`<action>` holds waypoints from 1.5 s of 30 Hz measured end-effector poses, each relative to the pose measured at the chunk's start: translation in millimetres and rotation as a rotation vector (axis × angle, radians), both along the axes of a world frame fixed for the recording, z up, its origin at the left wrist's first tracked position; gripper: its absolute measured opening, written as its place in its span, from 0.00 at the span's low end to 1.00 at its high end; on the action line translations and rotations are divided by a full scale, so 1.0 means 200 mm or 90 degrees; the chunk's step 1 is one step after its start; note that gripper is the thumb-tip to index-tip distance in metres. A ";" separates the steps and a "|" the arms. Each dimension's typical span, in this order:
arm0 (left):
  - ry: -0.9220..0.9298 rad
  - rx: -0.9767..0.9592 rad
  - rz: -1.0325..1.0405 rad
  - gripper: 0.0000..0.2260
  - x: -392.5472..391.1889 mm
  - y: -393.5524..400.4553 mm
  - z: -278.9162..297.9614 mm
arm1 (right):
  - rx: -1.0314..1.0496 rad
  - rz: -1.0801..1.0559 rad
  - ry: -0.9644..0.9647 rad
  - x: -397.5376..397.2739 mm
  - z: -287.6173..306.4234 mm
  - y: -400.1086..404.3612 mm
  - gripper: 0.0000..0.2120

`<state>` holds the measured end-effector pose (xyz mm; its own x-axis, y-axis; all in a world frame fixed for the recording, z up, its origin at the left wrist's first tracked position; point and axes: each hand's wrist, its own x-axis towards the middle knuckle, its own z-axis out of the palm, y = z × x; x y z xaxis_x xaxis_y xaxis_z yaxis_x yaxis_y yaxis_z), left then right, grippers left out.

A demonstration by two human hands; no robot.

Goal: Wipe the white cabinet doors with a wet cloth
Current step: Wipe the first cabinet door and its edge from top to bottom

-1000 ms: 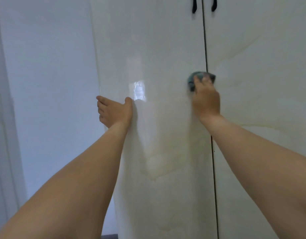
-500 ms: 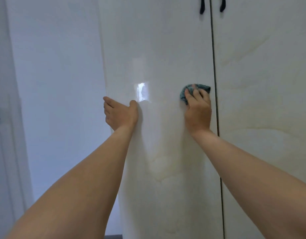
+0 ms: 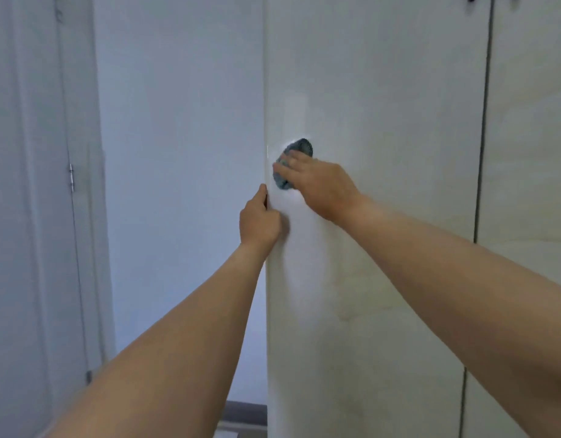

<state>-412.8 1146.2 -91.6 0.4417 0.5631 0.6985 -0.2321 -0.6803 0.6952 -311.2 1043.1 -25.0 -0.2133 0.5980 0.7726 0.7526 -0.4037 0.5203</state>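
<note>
Standing at far left is a grey door [image 3: 36,216] with a hinge [image 3: 71,178]. The left hand [image 3: 259,218] grips the left edge of the white cabinet door [image 3: 383,121], fingers curled around it. Just right, near that edge, the right hand [image 3: 320,184] presses a bunched grey-blue cloth [image 3: 296,153] flat against the panel.

We see soft, even, cool light. A pale glare patch sits on the cabinet door [image 3: 367,279] just above the cloth [image 3: 296,153], faint shadow beneath the hands. The whole frame looks slightly soft, and straight lines bow toward the left edge.
</note>
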 end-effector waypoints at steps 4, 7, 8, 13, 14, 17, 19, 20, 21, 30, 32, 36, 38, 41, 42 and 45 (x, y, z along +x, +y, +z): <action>0.074 0.050 0.017 0.30 -0.03 0.00 -0.02 | 0.161 0.005 0.180 -0.12 0.18 0.17 0.27; 0.092 0.053 0.053 0.28 -0.01 0.00 -0.06 | 0.067 0.060 0.125 -0.11 -0.09 0.22 0.22; 0.080 0.051 0.065 0.23 0.00 0.00 -0.08 | 0.033 0.074 0.104 -0.10 -0.19 0.20 0.22; 0.090 0.045 0.084 0.14 0.01 -0.02 -0.12 | 0.034 0.042 0.067 -0.08 -0.15 0.12 0.24; 0.101 0.046 0.088 0.11 0.01 -0.02 -0.12 | 0.063 0.018 0.114 -0.09 -0.10 0.13 0.24; 0.103 0.048 0.097 0.06 0.01 -0.03 -0.10 | 0.128 0.000 0.210 -0.13 -0.13 0.16 0.26; 0.099 0.045 0.097 0.12 0.02 -0.04 -0.10 | 0.076 0.014 0.183 -0.12 -0.23 0.13 0.24; 0.097 0.038 0.100 0.15 0.02 -0.04 -0.11 | 0.060 0.032 0.151 -0.08 -0.28 0.09 0.23; 0.094 0.031 0.103 0.17 0.03 -0.06 -0.12 | 0.060 0.043 0.120 -0.03 -0.33 0.02 0.22; 0.105 -0.063 0.144 0.38 0.08 -0.18 -0.11 | 0.399 0.033 0.228 0.12 -0.23 -0.17 0.17; 0.103 -0.073 0.147 0.41 0.08 -0.21 -0.12 | 0.216 0.045 0.118 0.09 -0.31 -0.10 0.17; 0.103 -0.067 0.167 0.40 0.14 -0.21 -0.13 | 0.199 0.040 -0.013 0.23 -0.38 -0.33 0.11; 0.102 -0.074 0.184 0.37 0.17 -0.19 -0.12 | 0.364 0.009 0.069 0.31 -0.31 -0.44 0.11; 0.108 -0.080 0.193 0.36 0.20 -0.17 -0.13 | 0.513 0.026 0.270 0.28 -0.22 -0.37 0.14; 0.108 -0.082 0.194 0.37 0.21 -0.18 -0.14 | 0.500 0.050 0.275 0.22 -0.24 -0.32 0.15; 0.106 -0.098 0.245 0.38 0.25 -0.24 -0.16 | 0.262 0.043 0.131 0.14 -0.40 -0.28 0.08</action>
